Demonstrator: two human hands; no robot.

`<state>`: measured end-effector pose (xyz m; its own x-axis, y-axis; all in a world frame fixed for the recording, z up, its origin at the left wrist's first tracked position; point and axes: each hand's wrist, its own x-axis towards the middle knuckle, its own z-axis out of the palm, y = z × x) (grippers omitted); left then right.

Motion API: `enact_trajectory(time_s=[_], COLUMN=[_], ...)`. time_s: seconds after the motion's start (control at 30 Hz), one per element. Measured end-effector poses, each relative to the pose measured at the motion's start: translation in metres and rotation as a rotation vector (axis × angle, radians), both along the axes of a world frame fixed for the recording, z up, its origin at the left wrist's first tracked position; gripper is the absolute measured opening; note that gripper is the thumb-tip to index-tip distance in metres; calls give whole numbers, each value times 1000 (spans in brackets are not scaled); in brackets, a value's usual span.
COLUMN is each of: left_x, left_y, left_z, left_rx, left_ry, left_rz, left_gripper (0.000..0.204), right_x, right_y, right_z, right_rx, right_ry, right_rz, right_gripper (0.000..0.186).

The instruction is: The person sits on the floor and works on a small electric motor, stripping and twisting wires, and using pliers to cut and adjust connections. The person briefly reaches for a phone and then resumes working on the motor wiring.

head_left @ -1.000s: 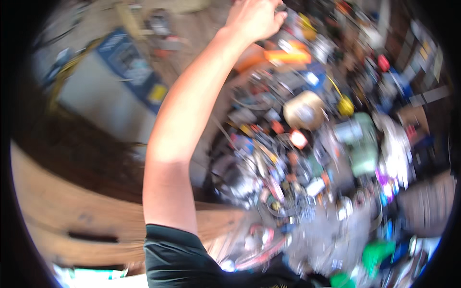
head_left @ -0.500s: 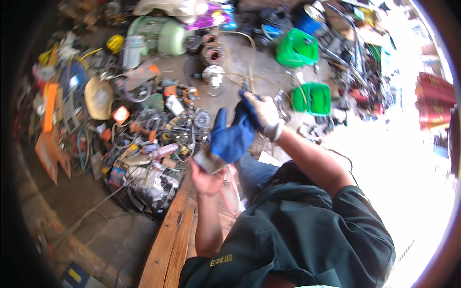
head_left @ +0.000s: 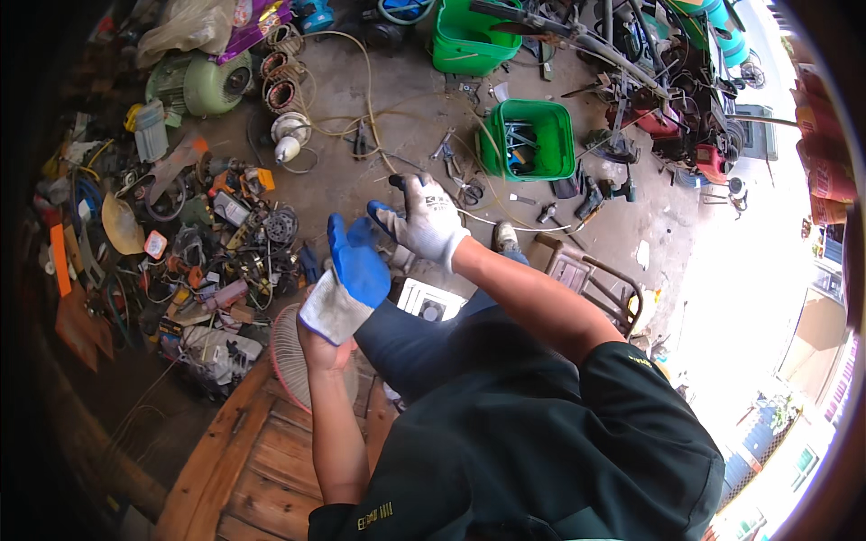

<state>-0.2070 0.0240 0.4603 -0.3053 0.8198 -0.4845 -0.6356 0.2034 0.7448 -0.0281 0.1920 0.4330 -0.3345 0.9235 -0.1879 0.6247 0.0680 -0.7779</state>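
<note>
At nine o'clock, a blue-and-white glove (head_left: 359, 275) covers most of the left hand (head_left: 330, 350); its finger spread cannot be told. The gloved right hand (head_left: 428, 219), at twelve, no longer touches it, fingers loosely apart.

Left hand (head_left: 347, 284) sat partly inside blue-coated glove with white knit cuff (head_left: 338, 305), bare wrist showing. Right hand (head_left: 422, 212), in matching white-backed glove (head_left: 435, 221), was just beside it. Pink-rimmed wire fan guard (head_left: 287, 356) stood at plank wooden bench's (head_left: 271, 451) far edge. Square green plastic bucket (head_left: 561, 135) held tools.
</note>
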Motion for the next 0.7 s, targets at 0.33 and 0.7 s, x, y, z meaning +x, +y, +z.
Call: enact_trajectory(time_s=[0.33, 0.7], left_x=[288, 422], left_y=[61, 65], left_z=[-90, -220], left_rx=[-224, -468], left_ry=[247, -1042], left_rz=[-393, -319], left_gripper=[28, 65], right_x=[272, 376], right_y=[4, 9], right_z=[-33, -160], right_rx=[-414, -301], right_ry=[-180, -777], right_rz=[670, 604], right_gripper=[44, 28])
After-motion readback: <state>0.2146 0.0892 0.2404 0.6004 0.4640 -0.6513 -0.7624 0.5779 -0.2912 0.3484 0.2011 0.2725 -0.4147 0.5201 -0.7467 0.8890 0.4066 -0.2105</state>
